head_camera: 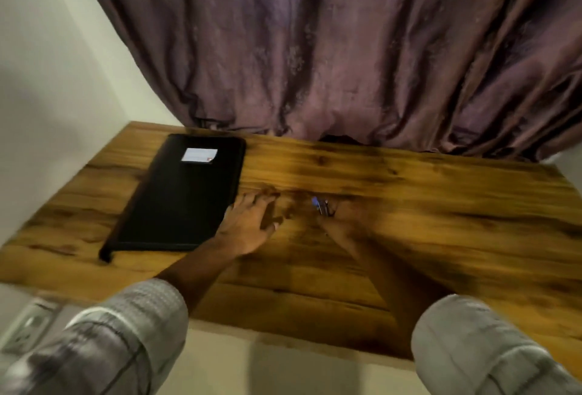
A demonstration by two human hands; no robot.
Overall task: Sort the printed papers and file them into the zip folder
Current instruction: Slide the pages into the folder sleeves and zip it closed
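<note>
Head view, heavy motion blur. Bottom of frame: left sleeve point(126, 331) and right sleeve point(472, 341), pale grey check, both rolled up, bare forearms reaching up-frame over the near edge of a wooden table point(441, 205). Pale floor point(283, 372) under the table edge. Blurred pale plate point(28, 328) at far lower left, can't tell what it is.

Left hand point(248, 227) at frame centre: open, palm down, fingers spread and straight, low over the wood, holding nothing. Its fingertips are just beside the right edge of the zip folder point(179, 202); can't tell if they touch it.

Right hand point(341, 221) just right of the left one, badly smeared. A small blue-and-dark thing point(320, 205) shows at its fingertips; can't tell whether the hand grips it or how far the fingers are curled.

Zip folder: black, closed, lying flat on the table at centre left of frame, long side running up-frame, white label point(199, 155) near its far end.

Behind the table: purple-brown curtain point(346, 48) fills the upper frame, hem bunched on the table's far edge. White wall point(47, 79) at upper left.
</note>
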